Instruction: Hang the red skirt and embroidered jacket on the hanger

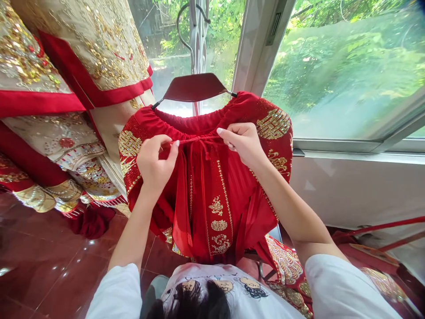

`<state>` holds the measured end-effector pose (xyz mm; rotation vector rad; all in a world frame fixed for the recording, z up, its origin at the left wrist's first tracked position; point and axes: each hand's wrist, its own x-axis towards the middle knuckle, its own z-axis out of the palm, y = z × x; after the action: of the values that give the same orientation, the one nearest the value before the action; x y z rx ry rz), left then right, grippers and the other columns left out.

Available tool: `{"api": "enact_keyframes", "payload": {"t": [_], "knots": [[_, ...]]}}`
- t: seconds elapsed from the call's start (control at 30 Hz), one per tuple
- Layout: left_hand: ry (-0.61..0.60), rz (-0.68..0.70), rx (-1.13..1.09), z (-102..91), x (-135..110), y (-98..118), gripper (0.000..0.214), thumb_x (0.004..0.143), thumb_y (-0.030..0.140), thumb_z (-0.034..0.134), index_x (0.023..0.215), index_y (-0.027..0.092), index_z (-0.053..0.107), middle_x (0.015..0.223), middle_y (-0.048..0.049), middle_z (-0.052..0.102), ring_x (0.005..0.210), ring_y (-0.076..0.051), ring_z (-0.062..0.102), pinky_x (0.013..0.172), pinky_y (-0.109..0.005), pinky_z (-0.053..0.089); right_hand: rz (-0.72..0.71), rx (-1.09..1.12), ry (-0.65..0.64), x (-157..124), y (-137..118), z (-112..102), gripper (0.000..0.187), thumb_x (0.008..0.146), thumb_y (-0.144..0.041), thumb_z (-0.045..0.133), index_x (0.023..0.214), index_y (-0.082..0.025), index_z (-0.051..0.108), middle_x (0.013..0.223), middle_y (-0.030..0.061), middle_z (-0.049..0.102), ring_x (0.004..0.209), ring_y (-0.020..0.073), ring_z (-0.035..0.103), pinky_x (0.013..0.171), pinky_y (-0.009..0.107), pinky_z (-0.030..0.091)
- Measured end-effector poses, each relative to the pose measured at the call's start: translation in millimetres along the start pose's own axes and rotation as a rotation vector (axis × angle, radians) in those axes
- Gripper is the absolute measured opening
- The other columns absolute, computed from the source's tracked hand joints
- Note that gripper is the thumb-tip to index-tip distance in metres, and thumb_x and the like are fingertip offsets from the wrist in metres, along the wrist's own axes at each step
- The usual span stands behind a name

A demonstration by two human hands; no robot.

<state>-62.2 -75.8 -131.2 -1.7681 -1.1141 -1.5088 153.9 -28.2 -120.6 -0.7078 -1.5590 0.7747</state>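
Observation:
A red skirt with gold embroidery hangs in front of me from a dark red hanger, its waist gathered. Across the front of the waist runs a thin red drawstring, tied at the middle in what looks like a bow. My left hand pinches the string on the left side between thumb and fingers. On the right, my right hand is closed on the other side of the same string, thumb against the fingers. The string is stretched between both hands.
Cream and red garments with gold beading hang close on the left. Behind the hanger stand a metal rack post and a window. Another embroidered red cloth lies low at the right, above the dark red tiled floor.

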Motion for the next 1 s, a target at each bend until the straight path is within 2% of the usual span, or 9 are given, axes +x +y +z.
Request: {"api": "enact_keyframes", "payload": {"t": [0.1, 0.17, 0.27, 0.37, 0.47, 0.57, 0.63, 0.83, 1.0], "knots": [[0.222, 0.099, 0.003, 5.8, -32, 20, 0.013, 0.079, 0.010, 0.063, 0.088, 0.018, 0.059, 0.081, -0.0021, 0.065, 0.076, -0.014, 0.061, 0.076, -0.027, 0.048, -0.030, -0.019, 0.049, -8, 3, 5, 0.032, 0.080, -0.034, 0.065, 0.056, -0.015, 0.055, 0.050, -0.0029, 0.048, 0.041, 0.0045, 0.036, 0.040, 0.021, 0.024], [0.108, 0.052, -0.012, 16.8, -58, 33, 0.015, 0.080, 0.009, 0.062, 0.092, 0.018, 0.059, 0.081, -0.0027, 0.064, 0.077, -0.014, 0.061, 0.074, -0.024, 0.050, -0.111, -0.069, 0.112, -16, 0, 10, 0.023, 0.080, -0.034, 0.064, 0.068, -0.015, 0.062, 0.060, -0.0009, 0.058, 0.043, 0.0058, 0.042, 0.040, 0.021, 0.030], [-0.011, -0.117, -0.006, 39.3, -87, 41, 0.023, 0.086, 0.014, 0.055, 0.109, 0.016, 0.059, 0.100, -0.0094, 0.064, 0.095, -0.018, 0.062, 0.084, -0.028, 0.052, -0.388, -0.264, 0.295, -32, -7, 23, 0.014, 0.080, -0.030, 0.064, 0.087, -0.018, 0.067, 0.087, 0.0048, 0.067, 0.056, 0.0089, 0.054, 0.048, 0.023, 0.041], [0.006, -0.241, -0.040, 55.2, -96, 36, 0.029, 0.092, 0.022, 0.049, 0.119, 0.016, 0.056, 0.108, -0.0118, 0.062, 0.103, -0.019, 0.060, 0.091, -0.033, 0.050, -0.584, -0.517, 0.227, -50, -7, 45, 0.010, 0.084, -0.023, 0.058, 0.083, -0.019, 0.068, 0.079, 0.0042, 0.068, 0.064, 0.0117, 0.059, 0.060, 0.025, 0.046], [-0.013, -0.267, -0.051, 60.4, -93, 29, 0.030, 0.096, 0.025, 0.041, 0.121, 0.016, 0.055, 0.108, -0.0126, 0.062, 0.101, -0.020, 0.059, 0.091, -0.036, 0.049, -0.339, -0.818, 0.032, -60, 2, 69, 0.021, 0.088, -0.022, 0.051, 0.079, -0.018, 0.069, 0.065, 0.0037, 0.068, 0.059, 0.0135, 0.060, 0.059, 0.025, 0.043], [-0.001, -0.285, -0.004, 62.1, -89, 25, 0.028, 0.095, 0.028, 0.047, 0.117, 0.014, 0.056, 0.103, -0.0131, 0.062, 0.095, -0.022, 0.057, 0.086, -0.036, 0.049, 0.065, -1.049, 0.034, -59, 12, 83, 0.029, 0.093, -0.026, 0.044, 0.098, -0.017, 0.071, 0.073, 0.0090, 0.071, 0.061, 0.0190, 0.065, 0.055, 0.026, 0.039], [-0.003, -0.294, 0.027, 63.3, -87, 24, 0.027, 0.092, 0.029, 0.052, 0.113, 0.013, 0.057, 0.100, -0.0128, 0.061, 0.091, -0.022, 0.056, 0.082, -0.036, 0.050, 0.185, -1.102, 0.053, -54, 17, 87, 0.034, 0.096, -0.030, 0.039, 0.108, -0.016, 0.069, 0.077, 0.0117, 0.072, 0.065, 0.0225, 0.067, 0.055, 0.028, 0.038], [-0.030, -0.308, -0.039, 63.5, -88, 21, 0.022, 0.092, 0.023, 0.050, 0.113, 0.015, 0.055, 0.093, -0.0091, 0.058, 0.086, -0.020, 0.056, 0.078, -0.034, 0.049, 0.219, -1.045, 0.061, -43, 24, 90, 0.032, 0.093, -0.021, 0.038, 0.097, -0.016, 0.070, 0.075, 0.0110, 0.071, 0.062, 0.0197, 0.063, 0.055, 0.027, 0.033], [-0.013, -0.196, -0.030, 60.5, -93, 20, 0.023, 0.092, 0.016, 0.045, 0.110, 0.018, 0.059, 0.102, -0.0098, 0.056, 0.092, -0.019, 0.055, 0.083, -0.034, 0.049, 0.223, -0.439, 0.120, -42, 29, 83, 0.018, 0.078, -0.027, 0.053, 0.067, -0.017, 0.063, 0.053, -0.0006, 0.054, 0.049, 0.0100, 0.044, 0.050, 0.024, 0.027]]}}
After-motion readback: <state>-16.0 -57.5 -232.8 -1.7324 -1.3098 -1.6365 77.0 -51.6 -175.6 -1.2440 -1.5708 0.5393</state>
